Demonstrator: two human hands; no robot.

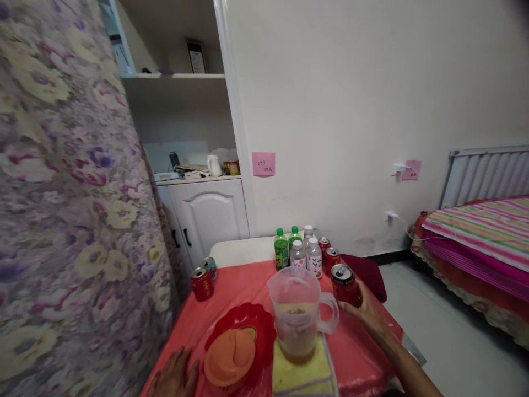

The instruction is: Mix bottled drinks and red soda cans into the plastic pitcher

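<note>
My right hand (pixel 359 306) is wrapped round a red drink can (pixel 344 288) at the right side of the table. Just left of that can stands a clear plastic measuring jug (pixel 294 325) with some amber liquid in it, its handle turned to the right. The jug rests on a folded yellow cloth (pixel 289 379). My left hand (pixel 176 375) lies flat at the front left edge, fingers stretched out and holding nothing. Beside it, an orange divided bowl (pixel 230 361) sits in a scalloped red dish (pixel 264 315).
Several bottles with green or white caps (pixel 297 253) stand at the back, with more red cans (pixel 332 261) beside them. A red can (pixel 202 284) and a teal can (pixel 210 267) are at the left. A floral curtain (pixel 78 193) hangs left; a bed (pixel 479 242) stands right.
</note>
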